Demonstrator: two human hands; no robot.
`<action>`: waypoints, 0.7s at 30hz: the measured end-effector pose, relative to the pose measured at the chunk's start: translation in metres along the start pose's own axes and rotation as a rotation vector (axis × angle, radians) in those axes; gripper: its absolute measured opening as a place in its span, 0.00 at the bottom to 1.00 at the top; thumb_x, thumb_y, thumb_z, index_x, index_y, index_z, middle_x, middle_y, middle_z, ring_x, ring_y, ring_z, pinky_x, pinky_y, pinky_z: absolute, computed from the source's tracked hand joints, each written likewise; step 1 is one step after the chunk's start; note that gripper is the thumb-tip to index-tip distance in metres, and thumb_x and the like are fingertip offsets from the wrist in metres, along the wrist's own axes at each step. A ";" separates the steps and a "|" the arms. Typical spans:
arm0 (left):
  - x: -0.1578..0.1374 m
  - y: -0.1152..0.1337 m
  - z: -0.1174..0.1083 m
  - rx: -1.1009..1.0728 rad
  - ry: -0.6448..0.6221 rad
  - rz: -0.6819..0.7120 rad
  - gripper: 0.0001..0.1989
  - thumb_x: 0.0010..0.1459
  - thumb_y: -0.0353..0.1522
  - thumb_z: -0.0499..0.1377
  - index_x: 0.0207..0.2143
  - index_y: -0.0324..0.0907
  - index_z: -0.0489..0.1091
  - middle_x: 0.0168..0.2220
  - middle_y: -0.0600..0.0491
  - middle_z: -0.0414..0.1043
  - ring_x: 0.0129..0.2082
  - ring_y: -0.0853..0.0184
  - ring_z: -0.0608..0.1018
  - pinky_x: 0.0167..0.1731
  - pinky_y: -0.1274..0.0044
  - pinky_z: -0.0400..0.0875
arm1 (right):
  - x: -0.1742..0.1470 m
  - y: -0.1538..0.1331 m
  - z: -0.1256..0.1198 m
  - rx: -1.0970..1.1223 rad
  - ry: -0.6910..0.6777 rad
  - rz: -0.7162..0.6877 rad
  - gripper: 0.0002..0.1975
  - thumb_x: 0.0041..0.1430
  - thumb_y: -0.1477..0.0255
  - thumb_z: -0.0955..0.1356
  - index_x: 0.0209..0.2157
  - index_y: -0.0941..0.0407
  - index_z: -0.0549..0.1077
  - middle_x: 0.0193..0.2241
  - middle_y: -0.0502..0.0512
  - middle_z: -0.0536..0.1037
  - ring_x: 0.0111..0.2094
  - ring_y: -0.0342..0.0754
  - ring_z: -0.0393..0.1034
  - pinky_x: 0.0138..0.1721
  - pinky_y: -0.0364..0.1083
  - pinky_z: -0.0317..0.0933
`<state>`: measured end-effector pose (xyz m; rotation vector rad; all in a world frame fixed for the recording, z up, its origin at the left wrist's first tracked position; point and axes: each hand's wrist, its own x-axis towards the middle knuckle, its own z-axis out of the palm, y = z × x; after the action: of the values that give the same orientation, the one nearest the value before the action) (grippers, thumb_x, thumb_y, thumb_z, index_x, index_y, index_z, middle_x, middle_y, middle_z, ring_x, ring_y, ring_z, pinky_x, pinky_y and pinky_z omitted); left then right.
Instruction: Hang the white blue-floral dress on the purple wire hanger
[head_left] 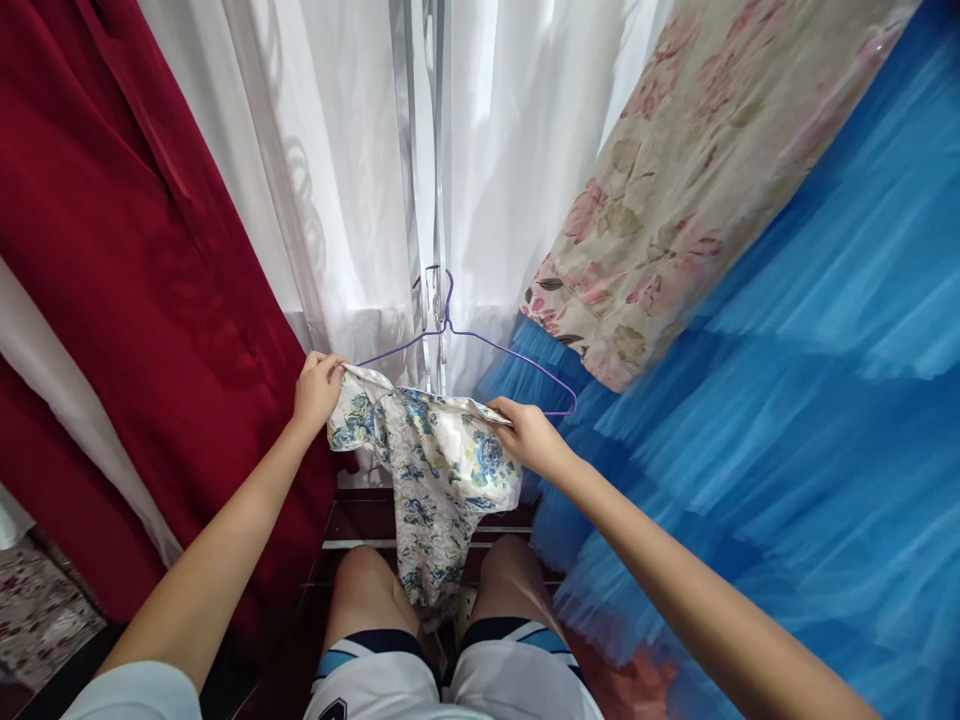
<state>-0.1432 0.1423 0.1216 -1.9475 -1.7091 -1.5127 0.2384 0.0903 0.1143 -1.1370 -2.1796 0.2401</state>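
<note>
A white blouse with blue and yellow flowers hangs between my two hands, its body falling toward my knees. My left hand pinches its left shoulder. At the opposite shoulder, my right hand is closed on the cloth. Behind the blouse is a purple hanger, its hook at a silver upright pole. The hanger's left arm end goes out of sight at the garment near my left hand; its right end shows bare just beyond my right hand. The blouse hides the hanger's lower bar.
Dark red cloth hangs at the left. White curtains and a silver pole stand in front. To the right hang a beige floral cloth and layered blue tulle. My knees are below the blouse, over a dark floor.
</note>
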 end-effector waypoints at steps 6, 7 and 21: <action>0.013 -0.006 0.012 -0.088 0.078 -0.094 0.10 0.57 0.29 0.55 0.39 0.37 0.74 0.41 0.46 0.72 0.34 0.65 0.77 0.38 0.75 0.70 | 0.001 -0.008 0.007 -0.031 0.025 0.027 0.11 0.57 0.78 0.63 0.39 0.57 0.74 0.32 0.59 0.81 0.33 0.53 0.75 0.32 0.43 0.58; 0.018 -0.002 0.015 -0.115 0.089 -0.101 0.11 0.57 0.29 0.54 0.40 0.36 0.74 0.41 0.45 0.73 0.34 0.65 0.77 0.37 0.76 0.71 | 0.001 -0.009 0.008 -0.034 0.025 0.029 0.11 0.57 0.78 0.63 0.39 0.57 0.74 0.32 0.59 0.81 0.33 0.53 0.75 0.32 0.43 0.58; -0.001 0.073 0.005 -0.187 0.004 0.143 0.08 0.61 0.35 0.55 0.36 0.40 0.70 0.31 0.53 0.72 0.28 0.69 0.74 0.29 0.80 0.65 | -0.016 0.011 -0.020 0.031 0.320 0.053 0.27 0.57 0.76 0.63 0.60 0.56 0.65 0.28 0.52 0.77 0.26 0.48 0.69 0.31 0.44 0.60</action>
<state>-0.0817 0.1201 0.1534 -2.1023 -1.4371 -1.6741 0.2647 0.0815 0.1168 -1.1316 -1.8612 0.1053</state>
